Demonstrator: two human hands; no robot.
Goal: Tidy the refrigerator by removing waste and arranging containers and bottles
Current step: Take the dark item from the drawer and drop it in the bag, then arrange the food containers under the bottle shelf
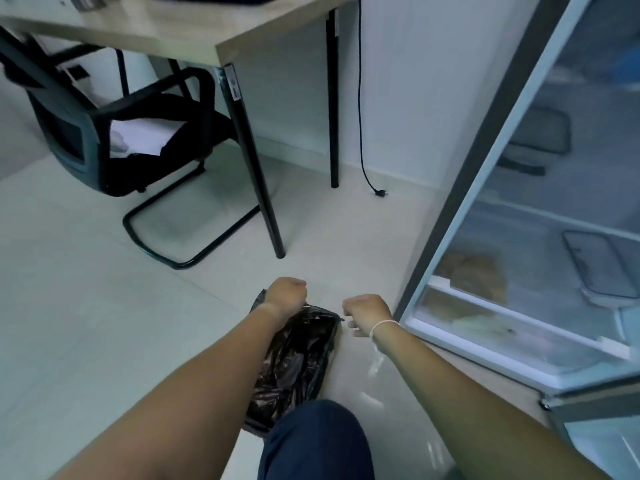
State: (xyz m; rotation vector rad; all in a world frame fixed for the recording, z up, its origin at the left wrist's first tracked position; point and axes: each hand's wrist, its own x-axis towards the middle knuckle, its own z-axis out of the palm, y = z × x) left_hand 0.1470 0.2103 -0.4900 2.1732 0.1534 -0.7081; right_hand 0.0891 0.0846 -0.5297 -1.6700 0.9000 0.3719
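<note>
The black trash bag [298, 358] looked thin, soft and floppy, so both closed fists, left hand [285, 292] and right hand [365, 311], pinched its top edge.

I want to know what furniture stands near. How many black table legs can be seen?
2. One table leg stands at the near corner, beside the chair. The other table leg stands further back, near the wall and the hanging cable. More may be hidden out of frame.

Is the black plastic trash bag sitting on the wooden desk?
No, the black plastic trash bag lies on the pale tiled floor, between both hands.
</note>
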